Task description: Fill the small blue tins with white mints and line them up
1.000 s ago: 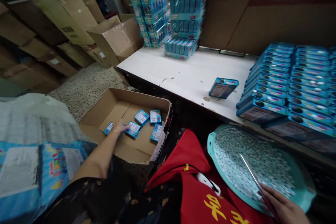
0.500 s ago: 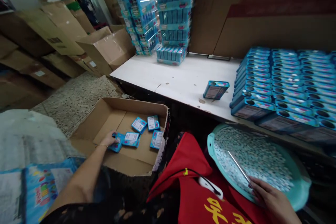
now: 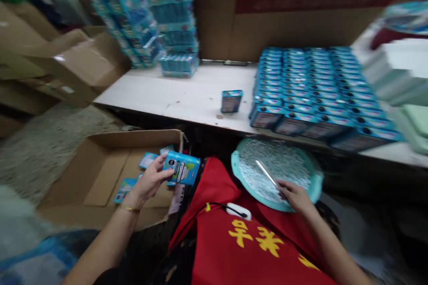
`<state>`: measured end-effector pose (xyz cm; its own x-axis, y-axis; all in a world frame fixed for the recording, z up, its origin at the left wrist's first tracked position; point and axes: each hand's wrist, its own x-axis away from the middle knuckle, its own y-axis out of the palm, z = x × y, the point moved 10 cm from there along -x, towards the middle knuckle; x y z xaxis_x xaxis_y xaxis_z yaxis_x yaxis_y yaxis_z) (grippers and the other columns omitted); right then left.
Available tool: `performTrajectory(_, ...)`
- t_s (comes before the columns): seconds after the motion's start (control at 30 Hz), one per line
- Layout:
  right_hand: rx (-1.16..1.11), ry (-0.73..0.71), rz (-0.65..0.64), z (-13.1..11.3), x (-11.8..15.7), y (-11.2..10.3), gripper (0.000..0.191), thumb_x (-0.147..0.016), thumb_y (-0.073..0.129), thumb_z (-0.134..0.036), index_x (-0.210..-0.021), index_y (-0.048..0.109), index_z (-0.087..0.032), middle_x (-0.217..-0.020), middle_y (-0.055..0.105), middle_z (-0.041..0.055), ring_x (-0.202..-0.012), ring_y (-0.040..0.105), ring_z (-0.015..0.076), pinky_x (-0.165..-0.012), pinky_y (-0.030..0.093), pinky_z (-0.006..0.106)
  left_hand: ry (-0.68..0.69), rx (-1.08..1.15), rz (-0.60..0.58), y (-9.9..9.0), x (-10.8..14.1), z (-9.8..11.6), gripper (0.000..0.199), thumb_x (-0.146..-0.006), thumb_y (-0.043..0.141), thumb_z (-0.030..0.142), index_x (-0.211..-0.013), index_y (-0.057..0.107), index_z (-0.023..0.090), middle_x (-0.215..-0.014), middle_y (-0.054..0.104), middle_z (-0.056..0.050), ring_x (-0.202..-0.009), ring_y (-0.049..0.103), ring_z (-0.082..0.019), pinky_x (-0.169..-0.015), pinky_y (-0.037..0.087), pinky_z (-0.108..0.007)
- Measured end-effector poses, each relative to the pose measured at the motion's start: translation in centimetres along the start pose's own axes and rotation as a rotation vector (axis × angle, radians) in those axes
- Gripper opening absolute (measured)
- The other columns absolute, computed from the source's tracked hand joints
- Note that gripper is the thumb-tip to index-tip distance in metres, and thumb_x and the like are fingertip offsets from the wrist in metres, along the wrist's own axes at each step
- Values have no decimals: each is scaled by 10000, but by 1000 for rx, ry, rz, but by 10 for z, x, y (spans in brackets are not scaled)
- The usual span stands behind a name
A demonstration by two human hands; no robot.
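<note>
Raised above the right side of an open cardboard box (image 3: pixel 96 205), my left hand (image 3: pixel 149 182) is closed on a small blue printed packet (image 3: pixel 183 168). Several more blue packets (image 3: pixel 125 189) lie inside that box. My right hand (image 3: pixel 296 196) grips a thin, shiny metal strip (image 3: pixel 265 171), whose exact kind I cannot tell. The strip slants over a teal basin (image 3: pixel 236 164) filled with many small pale pieces (image 3: pixel 281 160). A single blue box (image 3: pixel 231 101) stands upright on the white table (image 3: pixel 197 93) beyond my hands.
Rows of blue boxes (image 3: pixel 301 89) stand on the table's right part. Plastic-wrapped stacks of blue boxes (image 3: pixel 174 13) rise at the back left. Cardboard cartons (image 3: pixel 90 60) are piled on the left, and white stacked trays or sheets (image 3: pixel 401 69) sit at far right.
My left hand has come up and right from the cardboard box, bringing a blue packet. My right hand still holds the strip over the basin. The camera view has swung right.
</note>
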<state>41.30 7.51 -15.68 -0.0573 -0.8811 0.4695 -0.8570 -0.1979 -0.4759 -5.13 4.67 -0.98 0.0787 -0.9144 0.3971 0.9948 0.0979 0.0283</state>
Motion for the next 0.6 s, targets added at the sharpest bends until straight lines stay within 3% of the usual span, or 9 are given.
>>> performTrajectory(0.07, 289, -120, 62, -16, 2, -19, 341, -721, 468, -216, -983, 679, -159, -898, 690, 70, -841, 618, 193, -740, 478, 286, -13, -192, -99, 44, -11, -5, 576, -653, 691, 301, -1172, 460, 203, -1047, 597, -66, -946, 575, -202, -807, 471, -310)
performTrajectory(0.13, 576, -120, 172, -22, 5, -47, 372, -772, 399, -138, -1034, 661, -166, -1021, 658, 96, -961, 586, 197, -797, 445, 276, 2, -412, -263, 89, -17, -9, 593, -648, 683, 323, -1190, 472, 208, -1152, 554, -82, -1065, 519, -238, -897, 427, -337)
performTrajectory(0.2, 794, -84, 219, -24, 6, -72, 400, -795, 359, -82, -1062, 640, -180, -1064, 631, 103, -978, 575, 191, -778, 432, 259, 0, -583, -540, 133, -13, -19, 611, -632, 684, 327, -1200, 481, 230, -1199, 527, -71, -1101, 484, -251, -943, 389, -350)
performTrajectory(0.27, 940, -49, 207, -24, 6, -88, 374, -812, 352, -67, -1032, 634, -174, -1054, 618, 109, -956, 574, 185, -738, 427, 242, -79, -634, -838, 163, 0, -34, 619, -653, 660, 356, -1228, 453, 258, -1156, 545, -49, -1028, 511, -232, -898, 417, -344)
performTrajectory(0.33, 1035, -19, 185, -22, 4, -98, 325, -842, 345, -91, -983, 633, -146, -1042, 607, 129, -940, 567, 187, -715, 425, 236, -189, -615, -1031, 175, 10, -46, 612, -691, 622, 401, -1256, 418, 283, -1073, 569, -33, -901, 539, -199, -795, 456, -315)
performTrajectory(0.43, 1067, 3, 168, -20, -6, -98, 323, -868, 320, -116, -965, 628, -121, -1045, 595, 154, -944, 554, 200, -721, 426, 250, -346, -627, -1165, 173, 13, -65, 660, -669, 646, 445, -1270, 416, 302, -946, 587, -24, -759, 535, -171, -680, 460, -281)
performTrajectory(0.5, 986, -13, 154, -21, -16, -86, 339, -864, 307, -98, -965, 630, -98, -1049, 592, 172, -975, 543, 218, -770, 421, 279, -439, -633, -1215, 165, 11, -79, 773, -598, 702, 460, -1294, 399, 317, -971, 575, -32, -752, 540, -177, -669, 460, -289)
performTrajectory(0.6, 816, -46, 110, -25, -35, -51, 346, -854, 314, -86, -969, 640, -75, -1060, 599, 187, -1025, 531, 234, -840, 400, 309, -489, -574, -1254, 153, 7, -93, 864, -488, 764, 489, -1271, 419, 374, -1209, 467, -40, -865, 551, -221, -722, 462, -334)
